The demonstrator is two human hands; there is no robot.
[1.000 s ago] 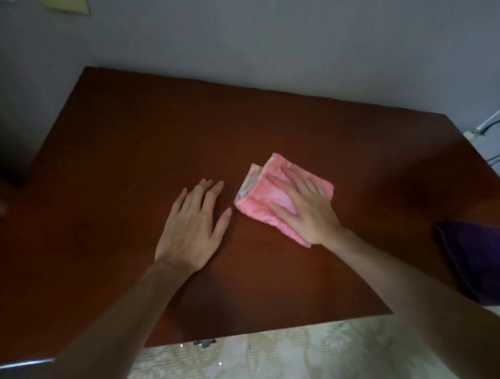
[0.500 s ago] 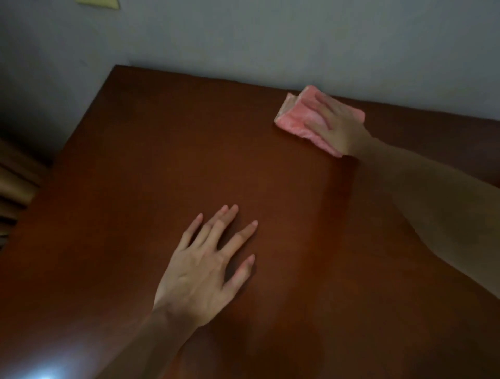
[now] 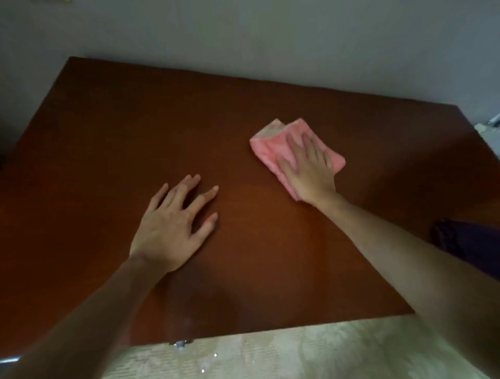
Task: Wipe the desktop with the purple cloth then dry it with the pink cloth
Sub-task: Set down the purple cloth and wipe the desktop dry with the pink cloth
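no readable text anywhere in view.

the table (image 3: pixel 108 162), the pink cloth (image 3: pixel 273 151), the dark purple cloth (image 3: pixel 465 240) at the right edge and the grey wall (image 3: pixel 243 40) at the far side carry no letters, labels, brands, numbers or signs that can be made out; the yellowish scrap (image 3: pixel 66 1) at the far left top edge of the wall is cut off and too small to tell whether anything is written on it.
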